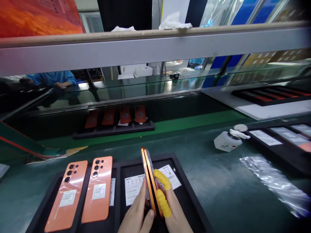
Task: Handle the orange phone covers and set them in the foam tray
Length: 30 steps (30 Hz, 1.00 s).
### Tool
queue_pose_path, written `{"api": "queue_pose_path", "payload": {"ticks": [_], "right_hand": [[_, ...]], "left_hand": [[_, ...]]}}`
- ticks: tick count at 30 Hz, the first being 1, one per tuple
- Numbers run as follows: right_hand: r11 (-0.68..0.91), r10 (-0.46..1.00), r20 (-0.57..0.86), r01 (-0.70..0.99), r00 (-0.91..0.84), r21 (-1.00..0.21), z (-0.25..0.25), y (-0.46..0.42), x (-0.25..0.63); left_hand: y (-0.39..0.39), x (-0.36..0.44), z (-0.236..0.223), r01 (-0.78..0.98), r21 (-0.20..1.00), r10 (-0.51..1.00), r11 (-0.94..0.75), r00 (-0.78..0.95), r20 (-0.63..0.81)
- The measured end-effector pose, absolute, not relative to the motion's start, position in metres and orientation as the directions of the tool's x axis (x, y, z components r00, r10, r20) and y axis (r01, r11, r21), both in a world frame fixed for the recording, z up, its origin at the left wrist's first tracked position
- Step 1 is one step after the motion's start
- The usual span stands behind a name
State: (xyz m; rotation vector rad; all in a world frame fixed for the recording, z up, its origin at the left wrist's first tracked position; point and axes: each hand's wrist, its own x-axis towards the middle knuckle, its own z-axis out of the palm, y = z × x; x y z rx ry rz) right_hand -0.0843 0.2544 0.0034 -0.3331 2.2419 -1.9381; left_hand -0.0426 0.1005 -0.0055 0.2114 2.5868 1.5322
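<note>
Both my hands hold two orange phones (148, 174) pressed together on edge, standing upright over a black tray (184, 181). My left hand (136, 215) grips their left side. My right hand (173, 210) grips the right side, with yellow finger cots on two fingers. In the tray's left slots lie two more orange phones (66, 195) (98, 189) back up, each with a white label. White printed sheets (132, 189) lie in the slots under the held phones.
A second black tray with several orange phones (116, 121) sits on the green belt beyond. A white bottle (225, 140), trays with labelled phones (286, 139) and a clear plastic film (274, 181) lie to the right. A person in blue (52, 79) works far left.
</note>
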Motion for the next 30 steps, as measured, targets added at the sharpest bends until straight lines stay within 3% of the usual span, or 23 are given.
{"api": "queue_pose_path", "payload": {"ticks": [4, 9, 15, 19, 23, 26, 30], "right_hand": [[0.067, -0.18, -0.011, -0.001, -0.984, -0.998, 0.013, 0.252, -0.082], [0.009, -0.179, -0.065, 0.065, -0.982, -0.998, 0.025, 0.252, -0.081], [0.005, -0.233, -0.061, 0.062, -0.971, -0.998, 0.01, 0.255, -0.082], [-0.064, -0.251, -0.037, 0.055, -0.967, -0.996, 0.002, 0.255, -0.084], [-0.131, -0.105, -0.074, 0.088, -0.992, -0.987, -0.002, 0.267, -0.092], [-0.189, 0.066, -0.189, 0.174, -0.98, -0.967, -0.015, 0.278, -0.099], [-0.253, 0.073, -0.223, 0.199, -0.972, -0.947, -0.034, 0.283, -0.108]], "left_hand": [[0.1, -0.041, -0.003, 0.011, 0.933, 0.137, 0.359, -0.99, -0.041], [0.109, -0.04, 0.016, -0.087, 0.962, -0.005, 0.26, -0.996, -0.089], [0.109, -0.049, 0.026, -0.061, 0.9, 0.121, 0.432, -0.985, -0.125], [0.113, -0.05, 0.034, -0.17, 0.853, 0.064, 0.493, -0.971, -0.23], [0.109, -0.044, 0.028, -0.195, 0.945, -0.099, 0.263, -0.98, -0.175], [0.1, -0.045, 0.014, -0.279, 0.96, -0.285, 0.025, -0.922, -0.261], [0.094, -0.052, -0.001, -0.193, 0.968, -0.274, -0.16, -0.933, -0.232]]}}
